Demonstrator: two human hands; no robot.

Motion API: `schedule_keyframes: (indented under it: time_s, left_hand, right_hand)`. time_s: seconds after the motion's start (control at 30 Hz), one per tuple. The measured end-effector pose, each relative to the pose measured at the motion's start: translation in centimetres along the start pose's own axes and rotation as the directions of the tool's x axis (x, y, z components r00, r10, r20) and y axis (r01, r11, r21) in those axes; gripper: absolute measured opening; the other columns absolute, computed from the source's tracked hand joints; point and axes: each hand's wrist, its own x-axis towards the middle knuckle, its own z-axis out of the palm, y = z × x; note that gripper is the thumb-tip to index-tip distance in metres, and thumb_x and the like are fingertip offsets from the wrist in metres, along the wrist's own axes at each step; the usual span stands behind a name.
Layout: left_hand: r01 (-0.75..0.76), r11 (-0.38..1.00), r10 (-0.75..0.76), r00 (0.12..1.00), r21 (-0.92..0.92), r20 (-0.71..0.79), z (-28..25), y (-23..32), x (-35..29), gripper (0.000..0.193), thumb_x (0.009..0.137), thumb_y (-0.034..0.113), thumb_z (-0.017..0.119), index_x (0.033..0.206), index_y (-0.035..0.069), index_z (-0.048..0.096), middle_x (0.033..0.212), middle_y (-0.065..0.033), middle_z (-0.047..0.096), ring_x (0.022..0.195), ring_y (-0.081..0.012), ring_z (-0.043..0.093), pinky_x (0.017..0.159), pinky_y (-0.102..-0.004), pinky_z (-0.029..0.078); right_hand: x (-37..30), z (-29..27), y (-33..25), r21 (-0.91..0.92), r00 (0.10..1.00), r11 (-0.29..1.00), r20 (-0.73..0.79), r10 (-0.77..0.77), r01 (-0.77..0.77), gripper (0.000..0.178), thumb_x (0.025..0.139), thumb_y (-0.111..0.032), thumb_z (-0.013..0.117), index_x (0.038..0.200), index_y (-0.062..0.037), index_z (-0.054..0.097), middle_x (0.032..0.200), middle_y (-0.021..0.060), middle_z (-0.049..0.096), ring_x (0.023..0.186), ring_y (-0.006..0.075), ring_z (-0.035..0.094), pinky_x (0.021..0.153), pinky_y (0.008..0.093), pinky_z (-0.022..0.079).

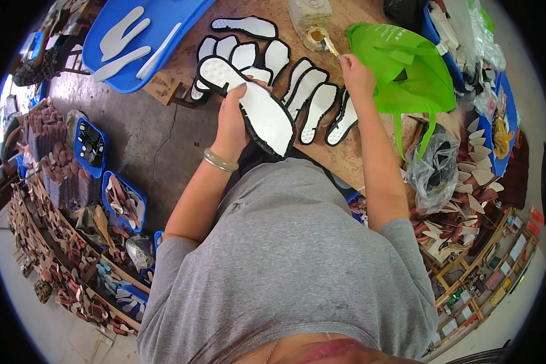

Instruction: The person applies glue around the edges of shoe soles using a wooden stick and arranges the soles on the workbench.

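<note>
My left hand [232, 118] is closed around a white shoe insole [262, 115] with a black edge, tilted up in front of my body. My right hand [358, 76] pinches the handle of a brush [330, 45], whose far end meets a small glue-smeared pot [314, 37] holding amber glue. Several more black-edged white insoles lie on the worktable [340, 159], some overlapping behind the held one. One insole [319, 113] rests between my hands, and another [246, 26] sits alone farther back.
A blue tray [185, 13] with loose white soles stands at the far left. Right of my right hand lies a green bag [400, 60], with a clear plastic bag [434, 173] nearer. Blue bins [106, 159] and racks of shoe parts [54, 242] stand at left.
</note>
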Motion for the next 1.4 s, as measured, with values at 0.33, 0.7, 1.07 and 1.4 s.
schedule_keyframes:
  time_s: [0.33, 0.7, 1.07, 1.4]
  left_hand:
    - [0.019, 0.997, -0.014, 0.998, 0.069, -0.067, -1.4, 3.7, 2.2, 0.031, 0.088, 0.021, 0.043, 0.11, 0.0, 0.05, 0.097, -0.0144, 0.063, 0.093, -0.0249, 0.063, 0.08, -0.0354, 0.051]
    - [0.063, 0.996, -0.06, 0.997, 0.063, -0.056, -1.6, 4.6, 4.1, 0.033, 0.09, 0.022, 0.044, 0.114, 0.0, 0.046, 0.098, -0.0141, 0.062, 0.102, -0.0287, 0.06, 0.085, -0.0379, 0.05]
    - [0.078, 0.986, -0.062, 0.992, 0.145, -0.111, -1.1, 4.4, 4.4, 0.038, 0.093, 0.033, 0.044, 0.114, 0.002, 0.048, 0.096, -0.0132, 0.064, 0.089, -0.0223, 0.062, 0.078, -0.033, 0.051]
    - [0.047, 0.978, -0.019, 0.99, 0.205, -0.136, -0.3, 3.7, 3.5, 0.037, 0.096, 0.035, 0.041, 0.113, 0.004, 0.054, 0.093, -0.0092, 0.064, 0.082, -0.0167, 0.061, 0.074, -0.0291, 0.05]
  right_hand:
    - [9.1, 3.1, -1.8, -0.316, 0.975, 0.938, 0.208, -0.081, 0.145, 0.03, 0.087, -0.038, 0.051, 0.09, -0.0137, 0.069, 0.088, 0.0129, 0.068, 0.081, 0.034, 0.064, 0.07, 0.0451, 0.051]
    - [13.1, 5.2, -3.2, -0.439, 0.955, 0.883, 0.295, -0.031, 0.164, 0.03, 0.086, -0.038, 0.054, 0.089, -0.0125, 0.07, 0.09, 0.012, 0.068, 0.086, 0.0312, 0.064, 0.072, 0.0443, 0.05]
    - [10.2, 2.5, -3.5, -0.457, 0.93, 0.834, 0.329, -0.166, 0.31, 0.029, 0.087, -0.036, 0.054, 0.084, -0.0115, 0.069, 0.082, 0.0136, 0.067, 0.077, 0.0334, 0.064, 0.065, 0.0456, 0.05]
    - [1.8, -0.4, -0.8, -0.455, 0.961, 0.848, 0.157, -0.226, 0.274, 0.027, 0.088, -0.036, 0.054, 0.082, -0.0142, 0.069, 0.075, 0.0141, 0.066, 0.064, 0.0341, 0.063, 0.057, 0.0445, 0.051]
